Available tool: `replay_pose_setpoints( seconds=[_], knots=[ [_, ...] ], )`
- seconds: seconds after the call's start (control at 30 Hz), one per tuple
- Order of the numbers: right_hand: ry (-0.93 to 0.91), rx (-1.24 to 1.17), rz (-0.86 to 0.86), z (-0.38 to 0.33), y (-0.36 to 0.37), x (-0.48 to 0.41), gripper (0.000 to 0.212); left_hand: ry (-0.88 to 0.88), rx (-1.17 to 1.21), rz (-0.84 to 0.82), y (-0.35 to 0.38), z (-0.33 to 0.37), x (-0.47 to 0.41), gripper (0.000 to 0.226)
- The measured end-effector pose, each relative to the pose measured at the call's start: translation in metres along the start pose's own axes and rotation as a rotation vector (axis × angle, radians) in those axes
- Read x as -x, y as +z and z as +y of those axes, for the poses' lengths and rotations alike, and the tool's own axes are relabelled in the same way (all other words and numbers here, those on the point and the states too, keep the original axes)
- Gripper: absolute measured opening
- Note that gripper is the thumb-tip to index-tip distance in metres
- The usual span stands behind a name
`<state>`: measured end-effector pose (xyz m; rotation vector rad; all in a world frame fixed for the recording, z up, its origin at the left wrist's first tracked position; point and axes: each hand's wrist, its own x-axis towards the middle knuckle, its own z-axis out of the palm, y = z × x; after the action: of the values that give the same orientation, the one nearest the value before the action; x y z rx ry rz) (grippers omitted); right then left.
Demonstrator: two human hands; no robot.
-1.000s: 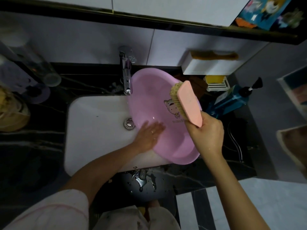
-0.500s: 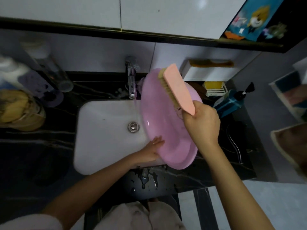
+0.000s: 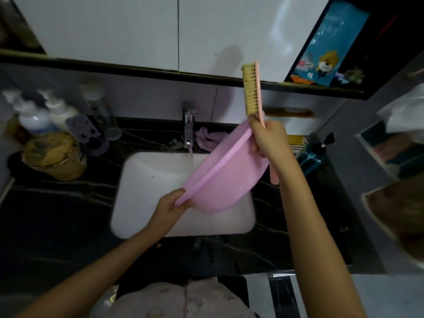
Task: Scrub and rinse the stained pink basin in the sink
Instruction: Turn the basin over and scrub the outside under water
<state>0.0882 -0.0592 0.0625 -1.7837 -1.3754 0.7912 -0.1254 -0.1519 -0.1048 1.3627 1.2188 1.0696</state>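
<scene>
head view: pink basin (image 3: pixel 224 177) tilted steeply over the white sink (image 3: pixel 149 180), underside toward camera; left hand (image 3: pixel 169 207) pinches its near rim; right hand (image 3: pixel 268 138) grips the brush (image 3: pixel 251 92) at the far rim, bristles upright; tap (image 3: pixel 189 125) runs a thin stream just beside the basin; dark surface (image 3: pixel 68 214) around the sink

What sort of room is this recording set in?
Probably a home bathroom: a white sink set in a dark counter, a chrome tap running over it, and pump bottles standing at the left by the wall.
</scene>
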Motion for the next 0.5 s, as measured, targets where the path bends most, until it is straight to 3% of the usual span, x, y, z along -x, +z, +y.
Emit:
replay_pose_setpoints(
  seconds=[0.13, 0.23, 0.43, 0.5],
  knots=[
    [0.012, -0.026, 0.059, 0.032, -0.011, 0.002, 0.042, 0.014, 0.103, 0.09, -0.017, 0.03, -0.009, 0.007],
    [0.069, -0.059, 0.122, 0.065, -0.012, 0.007, 0.044, -0.03, 0.252, 0.147, -0.025, 0.044, -0.013, 0.032],
    [0.3, 0.016, 0.04, 0.131, 0.011, 0.018, 0.038, -0.151, 0.466, 0.333, -0.012, 0.053, -0.026, 0.024],
    [0.32, 0.02, 0.021, 0.148, 0.016, 0.023, 0.034, -0.242, 0.562, 0.351, -0.003, 0.056, -0.032, 0.03]
  ],
)
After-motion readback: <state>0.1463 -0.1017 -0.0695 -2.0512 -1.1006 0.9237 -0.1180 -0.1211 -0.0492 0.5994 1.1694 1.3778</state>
